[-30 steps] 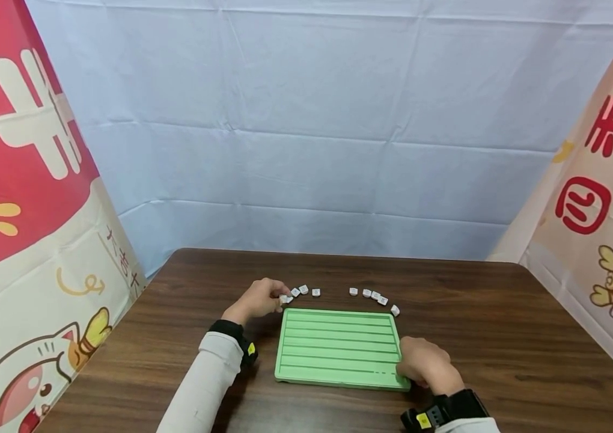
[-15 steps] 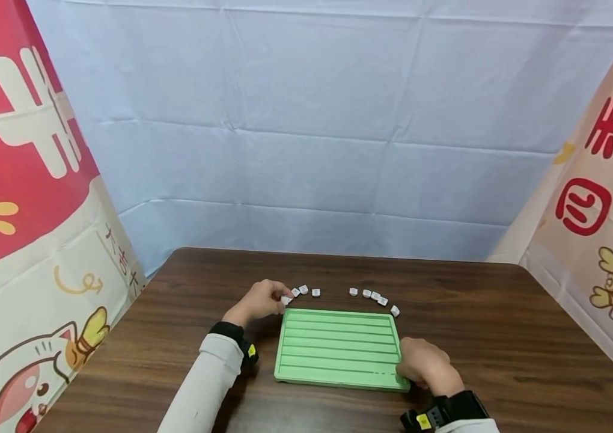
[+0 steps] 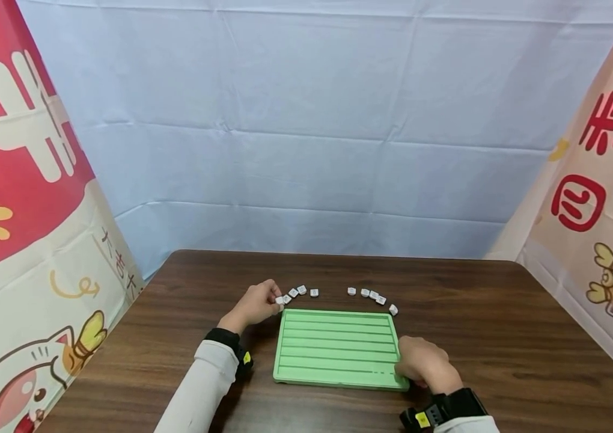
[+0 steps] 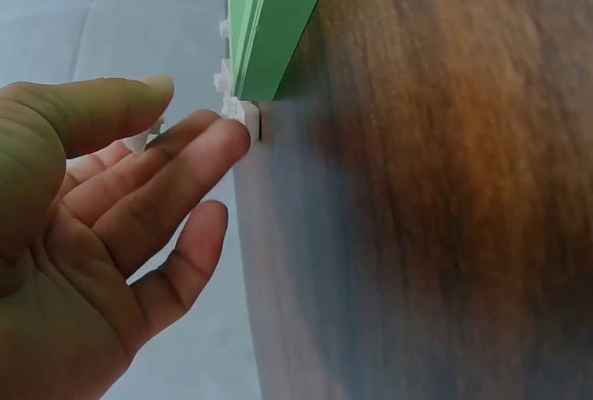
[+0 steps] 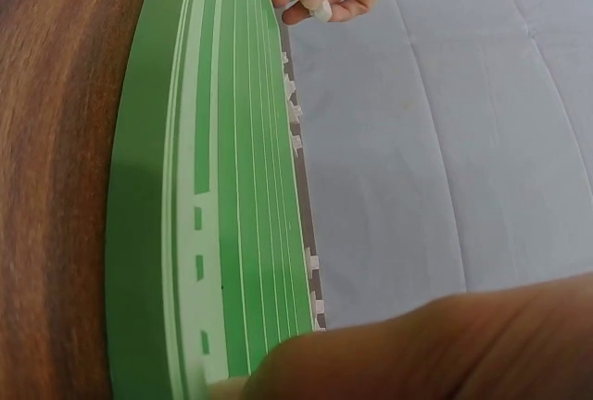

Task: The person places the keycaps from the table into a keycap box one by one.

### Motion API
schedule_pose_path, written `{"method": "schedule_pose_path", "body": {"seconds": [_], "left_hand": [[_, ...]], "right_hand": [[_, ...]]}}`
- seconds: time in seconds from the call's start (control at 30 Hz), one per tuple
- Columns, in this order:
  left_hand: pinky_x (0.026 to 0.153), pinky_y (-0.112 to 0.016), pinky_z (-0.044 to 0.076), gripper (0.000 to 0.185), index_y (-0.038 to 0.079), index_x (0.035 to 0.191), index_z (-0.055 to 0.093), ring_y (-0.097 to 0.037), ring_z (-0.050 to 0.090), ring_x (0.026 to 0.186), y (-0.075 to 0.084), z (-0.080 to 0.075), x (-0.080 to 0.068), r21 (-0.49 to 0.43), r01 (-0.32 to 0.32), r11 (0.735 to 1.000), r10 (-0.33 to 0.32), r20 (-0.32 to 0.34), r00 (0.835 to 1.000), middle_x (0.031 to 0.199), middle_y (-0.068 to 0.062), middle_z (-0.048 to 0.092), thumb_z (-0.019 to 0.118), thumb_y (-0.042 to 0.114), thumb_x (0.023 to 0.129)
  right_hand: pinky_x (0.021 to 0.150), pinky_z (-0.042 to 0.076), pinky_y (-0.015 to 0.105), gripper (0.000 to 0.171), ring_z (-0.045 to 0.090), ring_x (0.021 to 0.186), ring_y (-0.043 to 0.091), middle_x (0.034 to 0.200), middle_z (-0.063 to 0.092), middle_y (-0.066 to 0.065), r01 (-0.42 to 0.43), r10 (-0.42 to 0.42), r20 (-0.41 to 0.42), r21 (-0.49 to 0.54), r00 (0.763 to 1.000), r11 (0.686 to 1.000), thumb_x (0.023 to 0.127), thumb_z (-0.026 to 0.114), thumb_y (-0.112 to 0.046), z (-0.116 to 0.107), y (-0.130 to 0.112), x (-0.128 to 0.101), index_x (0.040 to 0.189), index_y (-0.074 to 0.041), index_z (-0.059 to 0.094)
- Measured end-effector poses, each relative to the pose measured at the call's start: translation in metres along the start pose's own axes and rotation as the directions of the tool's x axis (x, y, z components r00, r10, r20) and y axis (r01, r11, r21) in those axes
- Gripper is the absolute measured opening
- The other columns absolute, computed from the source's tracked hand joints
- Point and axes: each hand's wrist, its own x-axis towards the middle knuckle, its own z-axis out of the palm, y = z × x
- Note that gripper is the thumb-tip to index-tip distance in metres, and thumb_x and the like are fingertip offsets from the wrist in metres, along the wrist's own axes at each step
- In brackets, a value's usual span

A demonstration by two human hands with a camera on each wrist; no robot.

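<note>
Dark wood table [image 3: 501, 337], pale blue cloth backdrop behind, cartoon banners left and right. Left hand [image 3: 255, 304] sits at the far left corner of the green grooved tray [image 3: 337, 349], fingertips on the end tile [image 3: 279, 299] of a small row of white tiles [image 3: 300, 291]. Left wrist view shows the fingers [image 4: 176, 164] only lightly bent, a fingertip touching that tile on the table right at the tray's corner; the thumb is above and apart from it (whether it actually pinches the tile, cannot tell). Right wrist view shows the same hand from afar with a white tile at its fingertips.

Right hand [image 3: 425, 364] rests on the tray's near right corner, fingers curled over the edge, gripping it.

Tray holds no tiles in its grooves; only a few short dark marks show in the nearest groove, right side. All tiles lie on the table past the far edge: the left row, then a second arc of white tiles [image 3: 374, 296] toward the far right corner, a gap between the two groups.

Right wrist view also shows tiles edge-on along the tray's far side.
</note>
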Motion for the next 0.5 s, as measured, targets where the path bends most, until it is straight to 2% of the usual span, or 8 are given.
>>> {"method": "schedule_pose_path", "body": {"seconds": [0.3,0.5], "left_hand": [[0.057,-0.03,0.045,0.008,0.007,0.083,0.061,-0.014,0.051,0.064,0.002,-0.001,-0.0045,0.031,-0.002,1.0,0.002,-0.002,1.0,0.074,0.001,0.054,0.068,0.003,0.083],[0.057,-0.028,0.045,0.009,0.007,0.081,0.063,-0.013,0.051,0.064,0.0042,0.0,-0.0088,0.011,-0.033,0.999,0.033,0.025,0.999,0.071,0.002,0.055,0.071,0.003,0.079]], "right_hand": [[0.042,0.023,0.027,0.018,0.031,0.04,0.015,0.046,0.039,0.004,-0.015,0.015,-0.002,0.002,1.0,1.0,0.074,0.058,0.003,0.0008,-0.0006,-0.0004,0.061,-0.008,0.052],[0.041,0.023,0.026,0.018,0.031,0.039,0.014,0.046,0.039,0.004,-0.018,0.018,-0.015,-0.01,1.0,1.0,0.074,0.057,0.003,-0.0003,-0.0008,-0.0005,0.06,-0.007,0.052]]}}
